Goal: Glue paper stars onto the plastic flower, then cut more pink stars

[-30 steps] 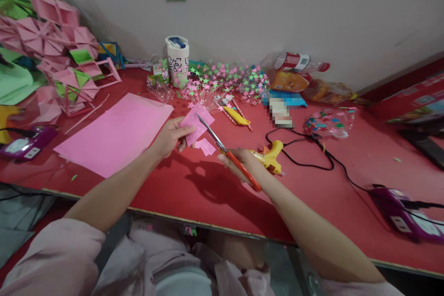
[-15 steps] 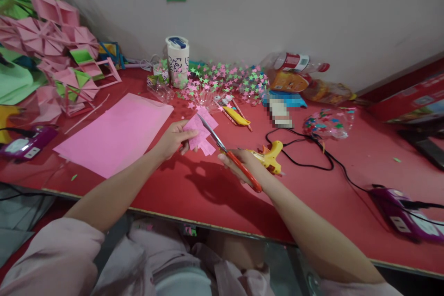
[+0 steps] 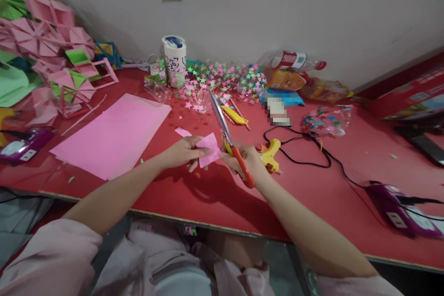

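Head view showed the left hand (image 3: 182,152) near the middle of the frame with its fingers pinched together on a small pink paper piece (image 3: 209,154), thumb on top and the other fingers beneath. The paper sat just above the red table (image 3: 194,194), its right edge touching the scissors (image 3: 229,143). The right hand (image 3: 247,159), just right of centre, had its fingers closed through the orange handles, and the blades pointed up and slightly left, drawn together; the paper met them near the pivot. Directly behind the right hand lay a yellow glue gun (image 3: 268,155), its black cord (image 3: 312,159) looping to the right. A little left of the left hand a loose pink scrap (image 3: 182,132) lay flat on the table. Farther left, a large pink sheet (image 3: 114,136) lay flat, well apart from both hands. Above the hands in the frame were a heap of pink and green paper stars (image 3: 222,78), a yellow utility knife (image 3: 235,114) and a white cup (image 3: 174,60) with black marks, near the wall. Folded pink paper frames (image 3: 52,51) filled the upper left, plastic bottles (image 3: 294,71) lay at upper right, and purple power strips sat at the left edge (image 3: 22,145) and lower right (image 3: 398,203).
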Motion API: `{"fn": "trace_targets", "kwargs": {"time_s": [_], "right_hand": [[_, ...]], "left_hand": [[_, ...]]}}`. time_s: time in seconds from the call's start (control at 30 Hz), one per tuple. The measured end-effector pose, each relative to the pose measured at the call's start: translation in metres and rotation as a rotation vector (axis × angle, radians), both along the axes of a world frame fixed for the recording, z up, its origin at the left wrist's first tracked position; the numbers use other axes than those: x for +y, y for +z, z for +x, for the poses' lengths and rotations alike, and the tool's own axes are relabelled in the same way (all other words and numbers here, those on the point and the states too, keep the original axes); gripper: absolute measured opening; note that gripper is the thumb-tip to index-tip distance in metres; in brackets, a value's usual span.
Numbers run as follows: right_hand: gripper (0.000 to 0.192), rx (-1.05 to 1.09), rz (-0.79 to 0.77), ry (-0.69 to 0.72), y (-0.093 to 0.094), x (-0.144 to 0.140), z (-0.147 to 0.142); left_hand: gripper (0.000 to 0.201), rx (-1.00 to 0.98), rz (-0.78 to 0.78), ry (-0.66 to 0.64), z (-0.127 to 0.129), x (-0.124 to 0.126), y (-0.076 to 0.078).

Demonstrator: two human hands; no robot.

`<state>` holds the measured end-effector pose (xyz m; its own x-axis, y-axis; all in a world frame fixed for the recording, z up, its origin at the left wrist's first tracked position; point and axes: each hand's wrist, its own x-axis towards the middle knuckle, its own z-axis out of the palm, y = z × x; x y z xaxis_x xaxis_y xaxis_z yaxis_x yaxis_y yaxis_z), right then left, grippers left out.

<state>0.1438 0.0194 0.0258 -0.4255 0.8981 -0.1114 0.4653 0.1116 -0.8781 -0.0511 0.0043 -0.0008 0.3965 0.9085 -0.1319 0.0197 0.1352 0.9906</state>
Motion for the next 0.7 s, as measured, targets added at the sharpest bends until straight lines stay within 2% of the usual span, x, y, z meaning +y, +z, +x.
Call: {"fn": "trace_targets", "kwargs": {"time_s": [0.1, 0.2, 0.27, 0.4, 0.5, 0.57, 0.7], "right_hand": [[0.025, 0.061, 0.041, -0.074, -0.001, -0.001, 0.0], [0.033, 0.08, 0.073, -0.077, 0.0, 0.002, 0.004], [0.039, 0.041, 0.09, -0.031, 0.001, 0.006, 0.008], [0.045, -0.199, 0.162, 0.094, 0.001, 0.014, 0.014], [0.047, -0.407, 0.205, 0.167, 0.0, 0.016, 0.013], [0.049, -0.479, 0.222, 0.205, 0.0, 0.016, 0.012], [0.052, -0.497, 0.241, 0.247, -0.001, 0.014, 0.01]], "left_hand": [[0.024, -0.054, -0.021, -0.036, 0.002, -0.001, -0.002], [0.024, -0.067, -0.022, -0.016, 0.001, 0.001, -0.001], [0.024, -0.089, 0.033, 0.111, -0.003, 0.004, 0.0], [0.026, -0.212, 0.208, 0.512, -0.015, 0.012, 0.003], [0.026, -0.231, 0.294, 0.666, -0.022, 0.015, 0.007], [0.027, -0.216, 0.307, 0.674, -0.023, 0.016, 0.007], [0.026, -0.166, 0.29, 0.599, -0.02, 0.013, 0.006]]}}
